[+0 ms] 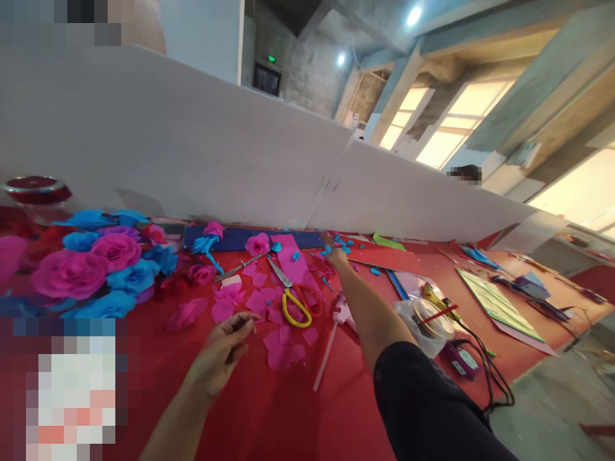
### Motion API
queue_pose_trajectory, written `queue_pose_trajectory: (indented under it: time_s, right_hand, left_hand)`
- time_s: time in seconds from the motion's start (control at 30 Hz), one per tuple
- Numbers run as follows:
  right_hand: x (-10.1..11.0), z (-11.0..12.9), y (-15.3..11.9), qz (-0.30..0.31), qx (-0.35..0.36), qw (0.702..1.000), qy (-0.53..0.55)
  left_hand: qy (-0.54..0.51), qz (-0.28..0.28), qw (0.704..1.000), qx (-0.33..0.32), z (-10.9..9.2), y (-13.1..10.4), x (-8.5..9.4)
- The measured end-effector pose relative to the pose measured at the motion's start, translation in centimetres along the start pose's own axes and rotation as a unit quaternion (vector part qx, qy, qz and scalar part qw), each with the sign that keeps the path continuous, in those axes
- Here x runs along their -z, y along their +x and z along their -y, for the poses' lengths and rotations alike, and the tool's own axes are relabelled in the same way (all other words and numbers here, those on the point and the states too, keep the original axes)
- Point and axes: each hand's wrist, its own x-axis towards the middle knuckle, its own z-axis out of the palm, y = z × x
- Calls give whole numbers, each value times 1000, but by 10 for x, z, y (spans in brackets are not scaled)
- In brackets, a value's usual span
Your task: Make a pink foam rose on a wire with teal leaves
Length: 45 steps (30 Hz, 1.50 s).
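My left hand [228,349] hovers over the red table, fingers loosely curled with a gap to the thumb and nothing visible in it. Around it lie cut pink paper petals [283,351]. My right hand [335,253] reaches far forward among small blue paper pieces [342,242]; its fingertips are too small and partly hidden to make out. Between the hands rest scissors [295,306] with yellow and red handles. A glue gun [342,314] with a long glue stick lies beneath my right forearm. A pink paper strip [291,259] is behind the scissors.
Paper flowers [72,272] in pink and blue are heaped at left, near a red-lidded jar [38,195]. A white partition [216,153] borders the table's back. At right are a tape roll [435,318], a purple box [460,360], black cables [490,378] and green paper [500,307].
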Motion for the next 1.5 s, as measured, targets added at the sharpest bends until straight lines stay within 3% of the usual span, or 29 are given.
queue_pose_trajectory:
  time_s: [0.1,0.17,0.23,0.4,0.47,0.53,0.67,0.73,0.83,0.93,1.17,1.33,1.5]
  right_hand:
    - [-2,15,-1,37,-17,999,6]
    - [-8,27,-17,73,-17,997,15]
    - [-20,35,-52,124,-10,992,34]
    - [-56,31,-178,261,33,960,99]
    - [-64,27,-212,255,63,958,113]
    - [-69,22,-230,228,79,963,122]
    - [-71,20,-240,194,116,967,116]
    - [-69,21,-242,216,110,959,147]
    - [-65,22,-243,263,8,935,240]
    - [-62,21,-240,269,-72,919,280]
    - [-62,15,-236,259,-64,921,284]
    - [-62,14,-236,245,-59,925,284]
    - [-63,14,-235,220,-36,935,277]
  left_hand:
    - [0,2,1000,-7,-1,-1,-1]
    - [3,7,1000,-12,-2,-2,-3]
    - [0,5,1000,-17,-4,-4,-6]
    - [-25,-3,996,-85,-8,-11,-13]
    - [-21,-20,995,-95,-9,-13,-15]
    - [-9,-43,994,-98,-10,-14,-17]
    - [38,-47,993,-102,-9,-16,-19]
    - [62,-57,991,-107,-8,-16,-18]
    - [62,-52,991,-107,-9,-16,-15]
    - [65,-21,992,-102,-10,-15,-12]
    - [68,-10,994,-90,-7,-15,-17]
    - [114,-51,985,-116,-6,-14,-17]
    - [113,-49,988,-97,-4,-11,-14]
